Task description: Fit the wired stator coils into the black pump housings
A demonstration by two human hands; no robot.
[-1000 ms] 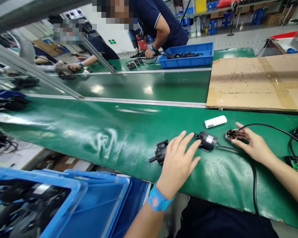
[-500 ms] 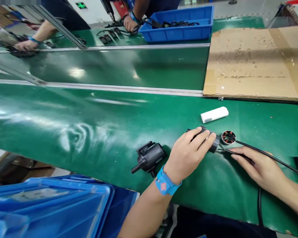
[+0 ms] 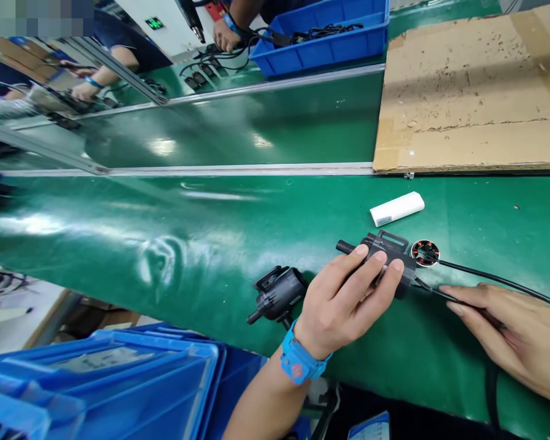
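Note:
My left hand (image 3: 348,299), with a blue strap at its wrist, is wrapped over a black plastic pump housing (image 3: 403,264) and holds it on the green table. The housing's spout points left and a bracket shows on its far side. My right hand (image 3: 508,333) pinches a thin black cable (image 3: 447,295) that leads to the housing's right end. Right beside that end lies a round motor stator (image 3: 425,253) with copper windings, a black cable running off it to the right. A second black pump housing (image 3: 280,294) rests left of my left wrist.
A white stick-shaped object (image 3: 397,209) lies beyond the held housing. Cardboard (image 3: 467,98) covers the back right. Blue crates (image 3: 165,366) stand at the near left. Across the bench, a co-worker's hand (image 3: 227,35) is beside a blue bin (image 3: 325,52) of cables.
The view has shifted a little. More of the held housing shows past my left fingers, including its spout and bracket. My right hand sits slightly farther right and lower, still on the cable.

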